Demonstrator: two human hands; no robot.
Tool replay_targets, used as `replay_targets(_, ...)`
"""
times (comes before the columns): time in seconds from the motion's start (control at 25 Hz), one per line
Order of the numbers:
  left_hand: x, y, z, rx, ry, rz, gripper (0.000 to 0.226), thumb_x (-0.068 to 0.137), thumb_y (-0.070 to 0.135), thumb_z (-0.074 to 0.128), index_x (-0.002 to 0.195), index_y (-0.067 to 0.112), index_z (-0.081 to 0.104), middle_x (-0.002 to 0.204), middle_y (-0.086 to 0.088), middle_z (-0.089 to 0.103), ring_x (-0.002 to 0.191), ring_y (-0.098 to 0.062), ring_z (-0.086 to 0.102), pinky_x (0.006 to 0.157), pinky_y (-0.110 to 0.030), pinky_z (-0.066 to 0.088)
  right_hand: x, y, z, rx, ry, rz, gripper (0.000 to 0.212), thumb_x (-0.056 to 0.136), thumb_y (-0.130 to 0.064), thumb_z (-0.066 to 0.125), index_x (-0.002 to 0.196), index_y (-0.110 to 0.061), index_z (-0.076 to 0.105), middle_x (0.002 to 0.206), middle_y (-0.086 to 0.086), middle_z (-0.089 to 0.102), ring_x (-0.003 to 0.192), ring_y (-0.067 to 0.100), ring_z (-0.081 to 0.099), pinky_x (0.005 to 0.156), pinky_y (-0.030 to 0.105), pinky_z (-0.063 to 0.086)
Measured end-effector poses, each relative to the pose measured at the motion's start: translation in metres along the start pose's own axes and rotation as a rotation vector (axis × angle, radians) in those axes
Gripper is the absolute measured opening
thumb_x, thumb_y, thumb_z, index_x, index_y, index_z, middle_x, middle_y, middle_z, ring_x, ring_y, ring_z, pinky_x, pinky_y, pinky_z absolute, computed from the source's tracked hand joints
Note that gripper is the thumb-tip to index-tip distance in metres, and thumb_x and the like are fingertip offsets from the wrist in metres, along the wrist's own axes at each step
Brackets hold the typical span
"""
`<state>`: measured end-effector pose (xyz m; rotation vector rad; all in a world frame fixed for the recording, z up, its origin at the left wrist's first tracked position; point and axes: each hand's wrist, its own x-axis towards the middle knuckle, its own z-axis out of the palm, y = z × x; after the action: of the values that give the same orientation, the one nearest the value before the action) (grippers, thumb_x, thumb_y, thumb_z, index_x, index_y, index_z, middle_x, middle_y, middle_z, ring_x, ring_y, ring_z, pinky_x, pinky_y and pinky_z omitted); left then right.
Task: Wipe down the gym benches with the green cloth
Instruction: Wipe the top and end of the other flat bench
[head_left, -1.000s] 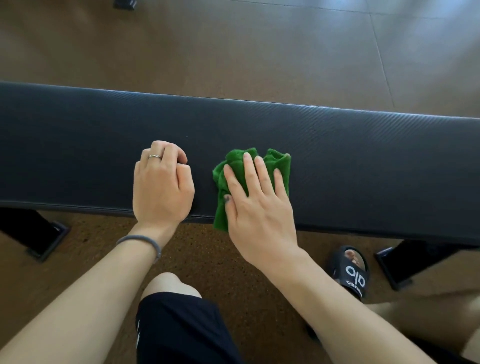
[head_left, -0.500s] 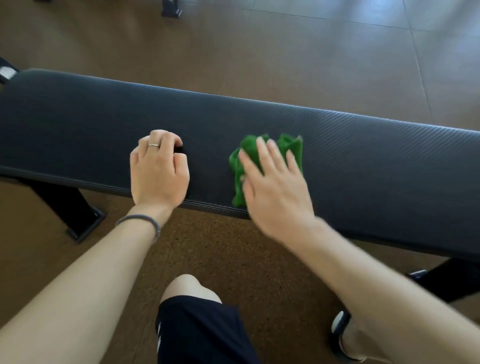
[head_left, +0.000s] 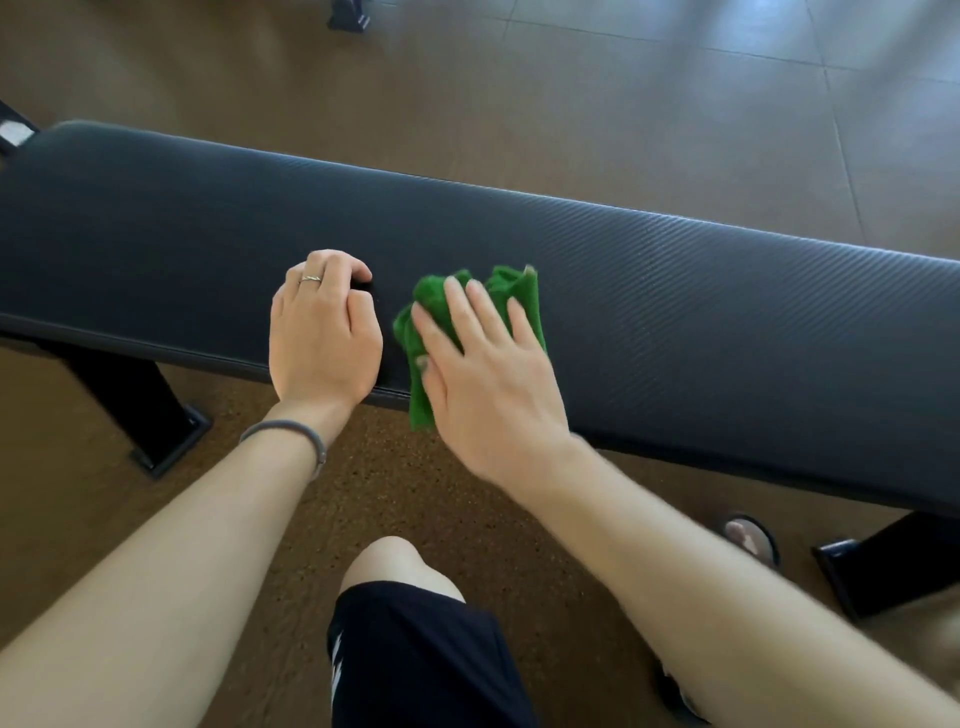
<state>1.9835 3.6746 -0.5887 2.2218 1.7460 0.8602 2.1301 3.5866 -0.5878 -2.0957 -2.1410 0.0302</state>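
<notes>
Your right hand (head_left: 480, 374) lies flat with straight fingers pressing the green cloth (head_left: 511, 288) onto the near edge of the gym bench (head_left: 701, 312), while your left hand (head_left: 322, 332), fingers curled under and holding nothing, rests just beside it at 9 o'clock. I judge the wiping mid-way: no wet or clean trace shows, so the covered share is unclear, and the bench's 3 o'clock end and any other benches are cut off.

Fluffy green cloth (head_left: 436, 306) on ribbed, matt black bench padding (head_left: 675, 291).
</notes>
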Motion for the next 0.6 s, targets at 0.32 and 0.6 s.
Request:
replay_targets(0.32,-0.001,0.004,0.000,-0.078,0.030,-0.060,0.033,0.096,0.016,0.033,0.116,0.013,0.059,0.117,-0.004,0.064,0.110,-0.022,0.054,0.092,-0.044,0.047,0.035,-0.003,0.000,0.021,-0.047,-0.129,0.053,0.111,-0.040,0.025,0.161,-0.025,0.031,0.169,0.009,0.026,0.158,0.030,0.018,0.128,0.053,0.015)
replay_targets(0.6,-0.001,0.002,0.001,0.025,0.047,-0.103,0.032,0.095,0.015,0.035,0.118,0.016,0.057,0.123,0.002,0.061,0.114,-0.020,0.051,0.080,-0.035,0.038,0.160,0.036,0.001,0.023,-0.093,-0.085,0.052,0.110,-0.043,0.023,0.161,-0.033,0.030,0.170,0.005,0.025,0.157,0.025,0.018,0.126,0.045,0.014)
